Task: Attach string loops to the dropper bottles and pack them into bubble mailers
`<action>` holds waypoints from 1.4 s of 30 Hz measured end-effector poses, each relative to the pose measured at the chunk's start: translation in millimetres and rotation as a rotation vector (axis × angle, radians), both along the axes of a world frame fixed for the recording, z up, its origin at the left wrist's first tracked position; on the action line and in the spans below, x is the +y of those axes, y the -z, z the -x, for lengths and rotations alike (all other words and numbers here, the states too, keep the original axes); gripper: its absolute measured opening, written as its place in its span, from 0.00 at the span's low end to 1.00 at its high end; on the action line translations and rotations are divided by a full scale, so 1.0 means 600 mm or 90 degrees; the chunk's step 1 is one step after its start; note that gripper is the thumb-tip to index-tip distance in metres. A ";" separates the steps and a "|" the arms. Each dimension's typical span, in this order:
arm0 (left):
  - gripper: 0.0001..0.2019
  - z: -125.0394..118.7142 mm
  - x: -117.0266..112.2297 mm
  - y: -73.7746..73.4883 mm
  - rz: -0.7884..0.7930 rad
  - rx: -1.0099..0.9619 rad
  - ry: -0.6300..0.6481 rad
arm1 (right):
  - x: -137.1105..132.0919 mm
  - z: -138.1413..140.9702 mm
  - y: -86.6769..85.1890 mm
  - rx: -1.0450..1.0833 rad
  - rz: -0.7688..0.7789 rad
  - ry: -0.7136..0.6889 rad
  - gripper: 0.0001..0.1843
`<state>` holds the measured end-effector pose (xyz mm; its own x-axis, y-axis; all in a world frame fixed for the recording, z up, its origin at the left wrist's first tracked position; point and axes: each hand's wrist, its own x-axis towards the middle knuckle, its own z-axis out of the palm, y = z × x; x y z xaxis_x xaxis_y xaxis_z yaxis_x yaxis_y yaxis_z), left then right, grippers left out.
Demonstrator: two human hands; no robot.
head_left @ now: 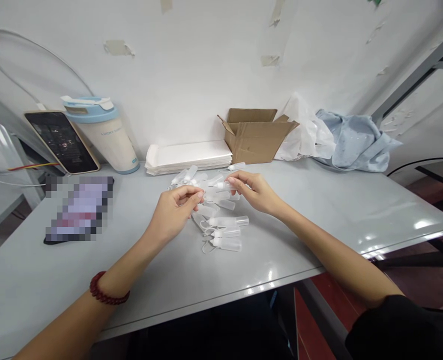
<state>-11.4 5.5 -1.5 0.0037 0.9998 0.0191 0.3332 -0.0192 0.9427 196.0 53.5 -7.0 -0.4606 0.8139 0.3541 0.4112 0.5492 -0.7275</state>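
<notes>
Between the thumb and fingers of my right hand (252, 190) is a small translucent needle-tip bottle (223, 185). It lies on its side in the air, its white neck and thin tip pointing left. My left hand (177, 210) is closed in a pinch just left of that tip. What its fingers hold is too small and hidden to make out. Beneath both hands lies a loose pile of similar bottles (227, 205), some with white caps on thin looped straps. Closer to the table's front edge, several more bottles (227, 243) lie on their sides.
Behind the pile are a stack of flat white boxes (191, 156), an open cardboard box (257, 142), a white plastic bag (304, 132) and a light blue bag (356, 142). A blue-lidded tumbler (107, 137), a propped phone (64, 142) and a blurred-out flat item (81, 210) occupy the left.
</notes>
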 end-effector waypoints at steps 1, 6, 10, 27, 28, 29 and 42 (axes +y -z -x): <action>0.12 0.000 0.000 0.000 -0.001 -0.003 -0.002 | -0.001 0.000 -0.001 -0.001 0.000 -0.003 0.18; 0.12 0.002 0.002 0.004 0.012 -0.041 0.012 | -0.006 0.003 -0.001 -0.005 0.002 -0.028 0.16; 0.12 0.002 0.003 0.007 0.030 -0.058 0.024 | -0.009 0.005 0.000 -0.012 0.013 -0.049 0.17; 0.12 0.004 0.006 0.012 0.054 -0.091 0.034 | -0.009 0.004 0.001 -0.014 0.032 -0.056 0.16; 0.12 0.004 0.006 0.013 0.051 -0.089 0.037 | -0.009 0.004 0.001 -0.016 0.033 -0.055 0.16; 0.12 0.004 0.006 0.014 0.049 -0.085 0.039 | -0.009 0.005 0.001 -0.019 0.032 -0.055 0.16; 0.10 -0.003 -0.001 0.010 0.024 -0.067 0.018 | -0.023 0.020 0.015 -0.014 0.011 -0.066 0.14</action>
